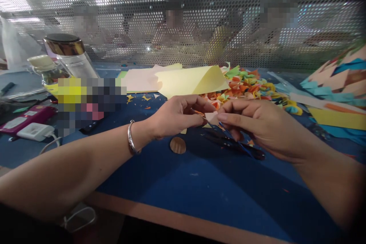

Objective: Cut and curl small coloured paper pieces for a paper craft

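Near the middle of the head view, a small pale pink paper piece (pixel 211 117) lies between my two hands. My right hand (pixel 251 122) pinches its right side. My left hand (pixel 183 114), with a silver bracelet at the wrist, has thumb and fingers closed on a thin strand at the paper's left. The thin blue strand (pixel 243 146) runs down to the right below my right hand. A dark, glossy object (pixel 228 145) lies under the hands, and a round brown disc (pixel 177 145) rests below my left hand.
Yellow paper sheets (pixel 194 80) and a heap of colourful folded paper (pixel 248 84) lie behind the hands on the blue table (pixel 171 183). Bottles (pixel 77 61), a magenta box (pixel 28 118) and a white charger (pixel 36 131) are at left. A layered paper piece (pixel 340 76) stands right. People show behind a perforated screen.
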{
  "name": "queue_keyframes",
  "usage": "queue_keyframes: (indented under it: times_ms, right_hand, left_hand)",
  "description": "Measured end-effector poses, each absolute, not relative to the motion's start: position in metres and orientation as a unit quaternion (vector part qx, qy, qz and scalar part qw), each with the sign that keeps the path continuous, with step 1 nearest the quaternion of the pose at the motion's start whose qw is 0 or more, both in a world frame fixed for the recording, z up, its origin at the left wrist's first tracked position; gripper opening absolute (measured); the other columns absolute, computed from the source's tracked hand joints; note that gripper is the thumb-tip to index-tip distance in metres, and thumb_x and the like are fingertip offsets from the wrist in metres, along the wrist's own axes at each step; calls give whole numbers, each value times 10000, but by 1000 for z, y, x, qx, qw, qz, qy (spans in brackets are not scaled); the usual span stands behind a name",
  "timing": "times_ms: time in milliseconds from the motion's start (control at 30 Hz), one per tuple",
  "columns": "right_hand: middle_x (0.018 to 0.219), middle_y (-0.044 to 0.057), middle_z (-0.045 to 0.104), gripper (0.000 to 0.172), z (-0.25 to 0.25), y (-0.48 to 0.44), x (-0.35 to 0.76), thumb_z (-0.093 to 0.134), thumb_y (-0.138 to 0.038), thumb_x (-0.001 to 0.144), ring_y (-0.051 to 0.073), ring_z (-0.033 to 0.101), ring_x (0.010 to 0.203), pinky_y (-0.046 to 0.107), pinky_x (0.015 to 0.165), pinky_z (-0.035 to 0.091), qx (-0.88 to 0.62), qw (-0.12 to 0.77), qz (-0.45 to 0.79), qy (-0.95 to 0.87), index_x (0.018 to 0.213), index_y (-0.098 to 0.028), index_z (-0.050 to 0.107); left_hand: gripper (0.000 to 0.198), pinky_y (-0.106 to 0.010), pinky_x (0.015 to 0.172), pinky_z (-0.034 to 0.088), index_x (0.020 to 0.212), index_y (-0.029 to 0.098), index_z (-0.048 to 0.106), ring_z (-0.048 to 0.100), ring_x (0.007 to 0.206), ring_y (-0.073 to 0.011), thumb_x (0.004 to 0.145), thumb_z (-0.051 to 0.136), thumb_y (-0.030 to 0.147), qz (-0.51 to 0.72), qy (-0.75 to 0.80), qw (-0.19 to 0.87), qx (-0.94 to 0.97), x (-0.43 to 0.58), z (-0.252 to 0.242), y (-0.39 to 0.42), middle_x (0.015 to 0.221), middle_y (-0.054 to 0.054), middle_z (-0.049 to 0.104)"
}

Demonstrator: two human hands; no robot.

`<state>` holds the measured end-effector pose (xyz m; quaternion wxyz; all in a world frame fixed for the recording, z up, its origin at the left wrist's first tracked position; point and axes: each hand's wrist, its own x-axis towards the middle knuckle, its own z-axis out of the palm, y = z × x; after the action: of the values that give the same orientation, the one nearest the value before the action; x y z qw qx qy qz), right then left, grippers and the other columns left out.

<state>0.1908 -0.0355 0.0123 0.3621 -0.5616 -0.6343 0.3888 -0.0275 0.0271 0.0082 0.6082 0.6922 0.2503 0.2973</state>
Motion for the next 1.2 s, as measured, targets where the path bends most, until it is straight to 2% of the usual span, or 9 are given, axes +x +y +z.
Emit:
queue_keyframes:
  times_ms: [67, 133, 267, 433, 533, 767, 867, 1067, 1200]
  right_hand:
    - [603, -20, 575, 411, 12, -35, 189, 790, -594, 800, 96, 487, 443, 234, 375, 278, -546, 372, 427, -617, 741, -209, 659]
    - [635, -20, 586, 416, 13, -34, 188, 804, -584, 789, 86, 497, 454, 232, 399, 317, -532, 381, 441, -614, 720, -201, 657]
    - [626, -20, 585, 416, 14, -33, 187, 782, -608, 801, 99, 511, 471, 236, 436, 363, -540, 360, 412, -639, 741, -209, 677]
    - [665, -5, 621, 467, 15, -33, 186, 775, -671, 782, 112, 535, 481, 254, 466, 419, -547, 334, 374, -670, 785, -211, 690]
    - [642, -6, 617, 488, 16, -34, 184, 754, -695, 796, 115, 541, 480, 252, 465, 428, -539, 331, 378, -676, 792, -211, 695]
    - [572, -16, 596, 513, 21, -38, 181, 737, -719, 822, 123, 546, 479, 248, 467, 455, -529, 331, 378, -684, 876, -209, 720]
    - [559, -19, 591, 515, 23, -39, 178, 747, -721, 812, 120, 535, 456, 250, 439, 432, -532, 327, 363, -691, 855, -209, 714]
    - [563, -13, 598, 542, 23, -37, 180, 696, -747, 844, 120, 537, 443, 258, 417, 397, -522, 329, 326, -717, 850, -205, 723]
    - [582, -8, 610, 555, 24, -37, 183, 674, -757, 855, 120, 536, 433, 260, 400, 376, -518, 322, 323, -723, 871, -205, 721]
  left_hand:
    - [239, -249, 778, 568, 1014, 138, 712, 695, 819, -105, 781, 765, 131, 294, 228, 635, 678, -27, 7, 27, 957, -52, 753]
    - [234, -261, 808, 573, 1020, 138, 711, 703, 840, -112, 802, 791, 164, 288, 218, 658, 660, -26, 7, 26, 937, -45, 747]
    - [215, -272, 865, 573, 980, 137, 700, 703, 850, -105, 818, 819, 212, 292, 225, 674, 640, -25, 5, 23, 905, -26, 733]
    - [272, -253, 803, 563, 898, 141, 665, 671, 764, -88, 773, 867, 275, 315, 230, 648, 654, -24, 1, 25, 816, 4, 698]
    - [274, -243, 735, 551, 890, 147, 651, 656, 728, -89, 786, 848, 305, 328, 242, 601, 688, -24, -1, 25, 799, 0, 686]
    - [223, -251, 597, 515, 796, 178, 597, 648, 653, -128, 829, 750, 337, 381, 304, 419, 766, -26, -3, 21, 735, -41, 709]
    - [218, -238, 576, 495, 761, 183, 578, 632, 638, -118, 826, 731, 324, 381, 310, 389, 779, -26, 0, 18, 741, -45, 721]
    - [208, -239, 613, 527, 742, 178, 596, 655, 674, -121, 788, 763, 293, 368, 304, 425, 769, -26, 2, 17, 765, -48, 729]
    - [248, -269, 686, 577, 770, 163, 627, 684, 718, -135, 776, 816, 323, 367, 277, 507, 729, -25, -2, 22, 762, -49, 725]
